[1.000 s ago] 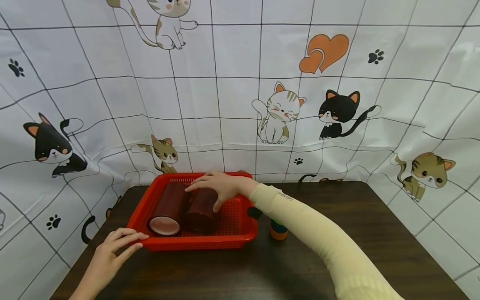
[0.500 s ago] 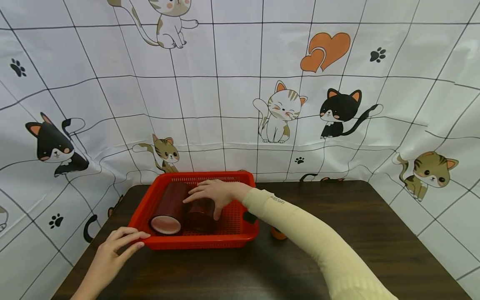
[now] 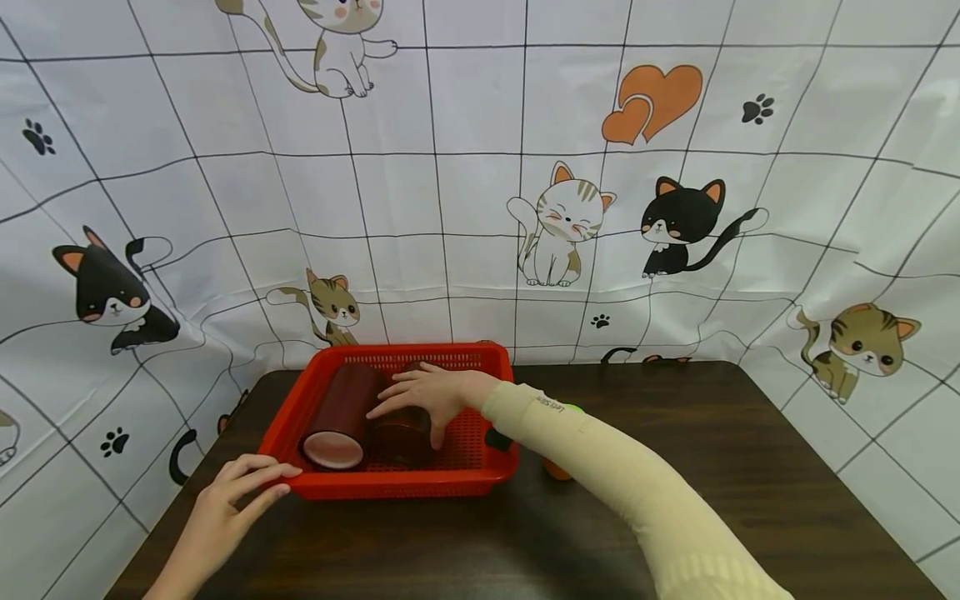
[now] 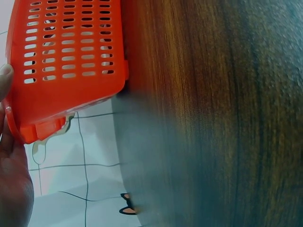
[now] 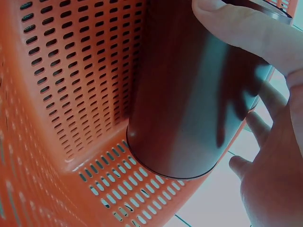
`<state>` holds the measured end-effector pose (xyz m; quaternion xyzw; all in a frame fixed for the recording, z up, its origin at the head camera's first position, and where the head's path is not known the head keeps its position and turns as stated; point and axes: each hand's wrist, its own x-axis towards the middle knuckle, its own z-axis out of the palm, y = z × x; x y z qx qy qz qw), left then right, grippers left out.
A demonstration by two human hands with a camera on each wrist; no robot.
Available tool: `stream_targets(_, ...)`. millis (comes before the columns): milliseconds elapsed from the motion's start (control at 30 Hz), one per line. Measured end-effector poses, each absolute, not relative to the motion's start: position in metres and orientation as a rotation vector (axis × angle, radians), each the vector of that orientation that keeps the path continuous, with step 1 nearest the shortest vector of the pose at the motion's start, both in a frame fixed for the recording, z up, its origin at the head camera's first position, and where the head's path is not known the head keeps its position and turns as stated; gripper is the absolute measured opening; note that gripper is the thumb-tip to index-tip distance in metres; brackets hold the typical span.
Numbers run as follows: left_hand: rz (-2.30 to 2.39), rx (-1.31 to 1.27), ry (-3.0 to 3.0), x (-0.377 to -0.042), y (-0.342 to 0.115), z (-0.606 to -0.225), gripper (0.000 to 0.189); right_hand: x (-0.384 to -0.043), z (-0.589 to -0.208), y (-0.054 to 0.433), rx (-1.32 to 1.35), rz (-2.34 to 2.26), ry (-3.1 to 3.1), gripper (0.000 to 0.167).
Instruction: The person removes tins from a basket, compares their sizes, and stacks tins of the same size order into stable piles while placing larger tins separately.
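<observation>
In the head view a red plastic basket (image 3: 405, 482) holds two dark reddish-brown cylindrical canisters lying side by side. The left canister (image 3: 347, 408) shows a pale round end toward me. Over the right canister (image 3: 401, 437) my right hand (image 3: 435, 398) spreads, thumb on its right side and fingers across its top and far side. In the right wrist view this glossy canister (image 5: 184, 104) lies between thumb and fingers, metal rim near the thumb. My left hand (image 3: 232, 500) pinches the basket's near left corner; the left wrist view shows the thumb (image 4: 5, 78) on the rim.
The basket stands toward the back left of a dark wooden table (image 3: 675, 450). A small object with an orange base (image 3: 557, 471) stands right of the basket, mostly hidden by the right sleeve (image 3: 600, 450). A white cat-print curtain (image 3: 465, 200) hangs behind.
My right hand has moved slightly lower with the right canister, which sits lower in the basket; its far end now shows above the fingers. The left hand stays at the corner.
</observation>
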<state>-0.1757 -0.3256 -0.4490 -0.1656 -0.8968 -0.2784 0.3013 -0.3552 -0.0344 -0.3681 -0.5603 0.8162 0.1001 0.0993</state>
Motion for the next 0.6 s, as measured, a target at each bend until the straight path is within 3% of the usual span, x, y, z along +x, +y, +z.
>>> stream_targets(600, -0.746, -0.437, -2.373, -0.1765, -0.3260, -0.4496, 0.040, -0.3498, -0.3761, -0.0377, -1.623, 0.426, 2.482, 0.109)
